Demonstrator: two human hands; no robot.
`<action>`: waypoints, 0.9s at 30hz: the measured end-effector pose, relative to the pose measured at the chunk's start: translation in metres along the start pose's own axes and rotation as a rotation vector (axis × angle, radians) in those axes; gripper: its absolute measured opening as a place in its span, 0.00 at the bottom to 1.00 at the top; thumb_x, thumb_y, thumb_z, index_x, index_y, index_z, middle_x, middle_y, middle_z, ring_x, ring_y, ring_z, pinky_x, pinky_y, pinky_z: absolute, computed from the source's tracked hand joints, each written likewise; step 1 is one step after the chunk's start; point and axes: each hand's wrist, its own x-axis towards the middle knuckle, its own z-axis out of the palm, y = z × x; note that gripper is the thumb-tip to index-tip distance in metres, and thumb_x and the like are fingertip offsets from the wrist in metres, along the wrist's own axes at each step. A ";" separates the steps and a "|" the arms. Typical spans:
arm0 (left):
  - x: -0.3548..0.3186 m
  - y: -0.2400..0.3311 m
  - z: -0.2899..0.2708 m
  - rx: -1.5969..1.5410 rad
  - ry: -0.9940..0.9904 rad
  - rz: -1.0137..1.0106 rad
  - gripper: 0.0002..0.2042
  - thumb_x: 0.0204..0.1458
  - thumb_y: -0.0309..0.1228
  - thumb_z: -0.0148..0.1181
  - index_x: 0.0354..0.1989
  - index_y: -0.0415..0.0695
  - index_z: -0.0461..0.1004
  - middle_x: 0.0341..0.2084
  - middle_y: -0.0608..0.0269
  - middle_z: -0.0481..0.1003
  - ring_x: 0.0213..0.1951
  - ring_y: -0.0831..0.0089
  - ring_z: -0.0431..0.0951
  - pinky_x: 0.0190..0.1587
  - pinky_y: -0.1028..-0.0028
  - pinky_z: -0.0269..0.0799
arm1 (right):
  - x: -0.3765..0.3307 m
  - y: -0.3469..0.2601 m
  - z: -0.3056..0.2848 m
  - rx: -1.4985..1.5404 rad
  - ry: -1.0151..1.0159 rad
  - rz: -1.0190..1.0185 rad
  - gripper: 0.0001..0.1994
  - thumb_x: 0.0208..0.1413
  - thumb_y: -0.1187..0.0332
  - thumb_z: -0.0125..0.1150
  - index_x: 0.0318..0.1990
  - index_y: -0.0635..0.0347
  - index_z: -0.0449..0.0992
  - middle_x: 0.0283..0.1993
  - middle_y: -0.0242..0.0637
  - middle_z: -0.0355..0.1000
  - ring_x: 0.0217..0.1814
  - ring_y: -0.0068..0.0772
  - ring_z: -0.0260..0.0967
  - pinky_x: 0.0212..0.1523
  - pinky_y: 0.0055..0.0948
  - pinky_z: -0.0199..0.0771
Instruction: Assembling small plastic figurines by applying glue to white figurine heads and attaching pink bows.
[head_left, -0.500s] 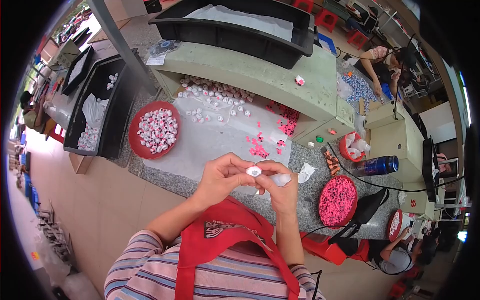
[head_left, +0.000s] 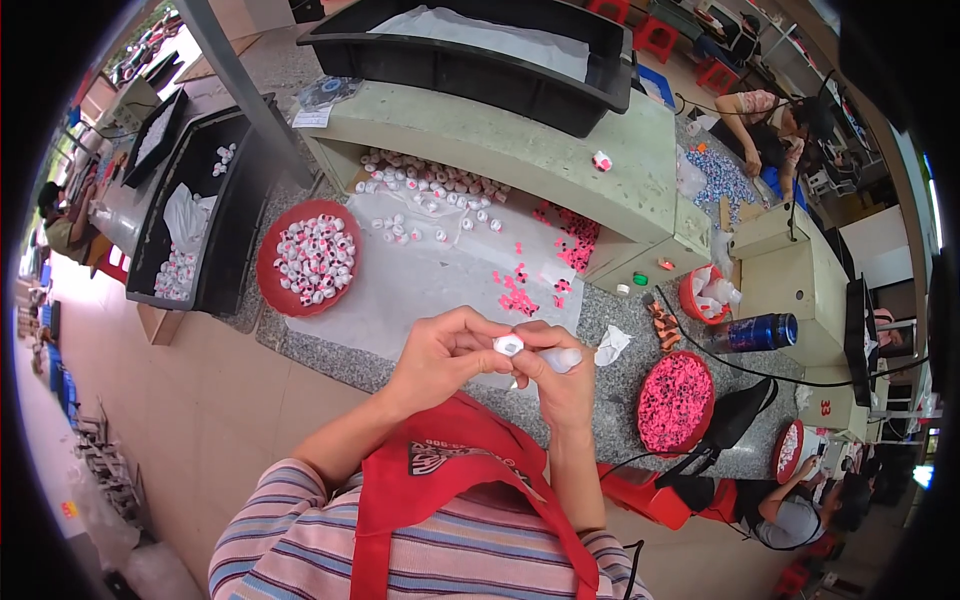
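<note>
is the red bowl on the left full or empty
Full: the red bowl is heaped across with small white-and-pink pieces, so only its rim shows. It sits left of the clear plastic sheet.

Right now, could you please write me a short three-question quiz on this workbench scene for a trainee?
1. True or false: both hands meet on the small white cap above the grey stone bench.
2. Which container lies nearest the right hand?
A. the red bowl of white caps
B. the red bowl of pink pieces
C. the long black tray
3. Fill in: the loose pink pieces lie on a ______ plastic sheet.

Key
1. True; the left hand and the right hand pinch it between their fingertips.
2. B
3. white
</note>
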 end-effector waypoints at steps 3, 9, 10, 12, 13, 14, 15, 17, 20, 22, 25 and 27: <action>-0.002 -0.005 -0.002 -0.039 0.010 -0.005 0.13 0.43 0.16 0.56 0.38 0.35 0.64 0.30 0.54 0.73 0.33 0.72 0.75 0.35 0.77 0.72 | 0.001 0.005 0.000 0.039 -0.021 -0.030 0.10 0.42 0.78 0.60 0.35 0.66 0.70 0.31 0.41 0.70 0.24 0.23 0.66 0.18 0.17 0.64; 0.000 -0.003 -0.003 0.028 0.070 -0.058 0.10 0.44 0.15 0.54 0.35 0.35 0.65 0.31 0.52 0.73 0.32 0.71 0.76 0.34 0.76 0.73 | 0.002 0.006 0.001 0.029 0.039 0.087 0.09 0.42 0.79 0.59 0.34 0.65 0.71 0.32 0.42 0.70 0.23 0.23 0.66 0.18 0.16 0.63; -0.001 -0.007 -0.004 -0.012 0.063 -0.049 0.09 0.44 0.15 0.54 0.35 0.35 0.65 0.30 0.53 0.73 0.32 0.72 0.76 0.34 0.77 0.73 | 0.003 0.008 0.001 0.034 0.014 0.066 0.09 0.43 0.78 0.59 0.34 0.65 0.70 0.32 0.41 0.70 0.23 0.23 0.66 0.18 0.16 0.63; 0.000 -0.013 -0.008 -0.054 0.059 -0.041 0.09 0.45 0.15 0.53 0.35 0.35 0.65 0.30 0.53 0.73 0.31 0.72 0.75 0.34 0.77 0.73 | 0.008 0.014 0.000 0.039 -0.011 0.049 0.10 0.43 0.78 0.59 0.35 0.64 0.70 0.31 0.41 0.70 0.23 0.22 0.66 0.18 0.16 0.63; 0.000 -0.016 -0.011 -0.074 0.073 -0.065 0.09 0.45 0.16 0.53 0.35 0.35 0.65 0.30 0.53 0.73 0.31 0.73 0.75 0.34 0.77 0.73 | 0.011 0.021 -0.003 0.040 -0.027 0.051 0.09 0.43 0.77 0.59 0.35 0.64 0.70 0.31 0.40 0.70 0.23 0.22 0.66 0.18 0.16 0.63; 0.001 -0.019 -0.014 -0.095 0.088 -0.089 0.08 0.45 0.16 0.53 0.35 0.35 0.65 0.30 0.54 0.73 0.31 0.73 0.75 0.33 0.77 0.73 | 0.014 0.027 -0.005 0.042 -0.044 0.054 0.09 0.44 0.77 0.59 0.35 0.64 0.70 0.31 0.40 0.70 0.23 0.22 0.66 0.18 0.16 0.63; 0.003 -0.023 -0.017 -0.096 0.092 -0.091 0.08 0.45 0.16 0.53 0.35 0.35 0.65 0.30 0.54 0.73 0.31 0.73 0.75 0.33 0.77 0.73 | 0.016 0.031 -0.005 0.042 -0.045 0.059 0.09 0.44 0.77 0.59 0.35 0.64 0.70 0.31 0.40 0.70 0.23 0.22 0.66 0.18 0.16 0.63; 0.010 -0.030 -0.023 -0.102 0.120 -0.104 0.08 0.46 0.16 0.53 0.35 0.34 0.66 0.30 0.54 0.74 0.31 0.73 0.75 0.33 0.77 0.73 | 0.023 0.037 -0.005 0.063 0.010 0.178 0.07 0.44 0.77 0.58 0.33 0.64 0.71 0.30 0.38 0.70 0.23 0.21 0.65 0.18 0.17 0.62; 0.024 -0.035 -0.029 -0.120 0.157 -0.139 0.07 0.46 0.17 0.53 0.34 0.34 0.67 0.30 0.54 0.74 0.31 0.72 0.75 0.34 0.76 0.73 | 0.038 0.045 -0.004 0.110 0.037 0.262 0.04 0.45 0.77 0.58 0.30 0.64 0.71 0.29 0.37 0.70 0.22 0.21 0.65 0.18 0.18 0.62; 0.025 -0.046 -0.041 -0.121 0.197 -0.160 0.06 0.46 0.17 0.54 0.34 0.35 0.68 0.30 0.55 0.74 0.30 0.73 0.75 0.34 0.76 0.73 | 0.047 0.060 -0.007 0.088 0.027 0.249 0.04 0.46 0.76 0.57 0.30 0.65 0.71 0.28 0.37 0.70 0.22 0.21 0.65 0.18 0.18 0.61; 0.011 -0.057 -0.057 -0.098 0.307 -0.201 0.06 0.45 0.19 0.55 0.33 0.37 0.69 0.29 0.56 0.74 0.30 0.73 0.75 0.34 0.76 0.73 | 0.050 0.078 0.001 -0.022 -0.005 0.264 0.05 0.45 0.76 0.58 0.31 0.66 0.71 0.24 0.36 0.69 0.21 0.20 0.63 0.20 0.18 0.60; 0.011 -0.061 -0.060 -0.113 0.302 -0.189 0.06 0.46 0.21 0.55 0.34 0.38 0.69 0.28 0.58 0.74 0.31 0.73 0.74 0.34 0.74 0.72 | 0.053 0.087 0.006 -0.110 0.130 0.345 0.07 0.43 0.75 0.60 0.30 0.67 0.71 0.22 0.33 0.68 0.21 0.19 0.63 0.19 0.17 0.59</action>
